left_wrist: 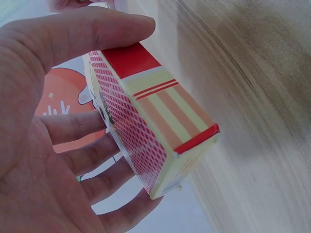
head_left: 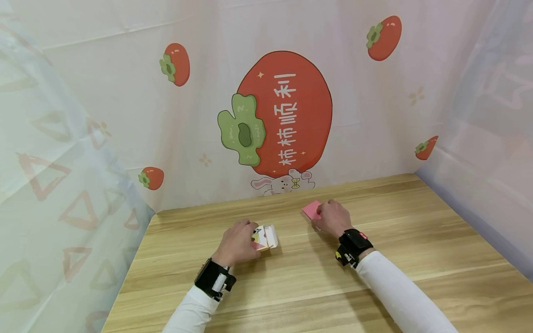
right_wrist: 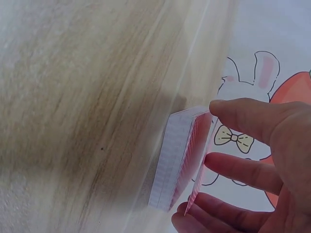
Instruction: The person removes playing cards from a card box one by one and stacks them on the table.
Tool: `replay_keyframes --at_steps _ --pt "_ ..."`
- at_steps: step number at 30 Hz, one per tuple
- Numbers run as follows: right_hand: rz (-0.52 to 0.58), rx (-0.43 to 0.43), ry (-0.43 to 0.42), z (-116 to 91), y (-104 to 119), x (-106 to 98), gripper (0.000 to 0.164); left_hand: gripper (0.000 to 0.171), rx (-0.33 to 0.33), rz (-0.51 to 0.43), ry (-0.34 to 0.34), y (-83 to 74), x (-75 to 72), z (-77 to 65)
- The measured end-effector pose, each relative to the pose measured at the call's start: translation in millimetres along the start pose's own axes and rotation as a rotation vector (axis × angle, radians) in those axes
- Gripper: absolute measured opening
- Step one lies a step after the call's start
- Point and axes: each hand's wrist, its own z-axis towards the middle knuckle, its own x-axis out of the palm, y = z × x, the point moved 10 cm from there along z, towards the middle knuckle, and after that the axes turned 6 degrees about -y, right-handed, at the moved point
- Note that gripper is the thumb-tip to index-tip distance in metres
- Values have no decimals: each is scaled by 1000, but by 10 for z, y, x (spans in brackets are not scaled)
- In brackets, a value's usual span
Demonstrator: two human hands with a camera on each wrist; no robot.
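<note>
My left hand [head_left: 236,243] grips a playing card box [head_left: 260,237] from its left side, over the left half of the table. In the left wrist view the box [left_wrist: 133,114] has a red-checked face and a striped narrow side, with the thumb along one edge and the fingers behind. Its white end flap [head_left: 272,236] stands open toward the right. Farther back and to the right, my right hand [head_left: 334,217] is at a red-backed deck of cards [head_left: 310,210]. Close up, the deck [right_wrist: 171,158] lies on the table while thumb and fingers pinch a card [right_wrist: 198,178] tilted up from its top.
The wooden table [head_left: 291,286] runs back to a white curtain [head_left: 200,92] printed with persimmons and a rabbit. More curtain hangs along the left and right sides. Both wrists wear black camera straps [head_left: 354,245].
</note>
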Motion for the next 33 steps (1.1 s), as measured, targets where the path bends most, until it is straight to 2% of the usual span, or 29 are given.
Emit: replay_keyframes --at_steps 12,20,33 --pt "-17 -4 -3 12 -14 68 31 63 -9 -5 5 12 13 0" --pt "-20 -23 -21 -6 -4 40 30 64 -18 -14 11 22 31 4" --pt "-22 -7 -9 -8 -2 58 30 61 -16 -17 18 19 41 5"
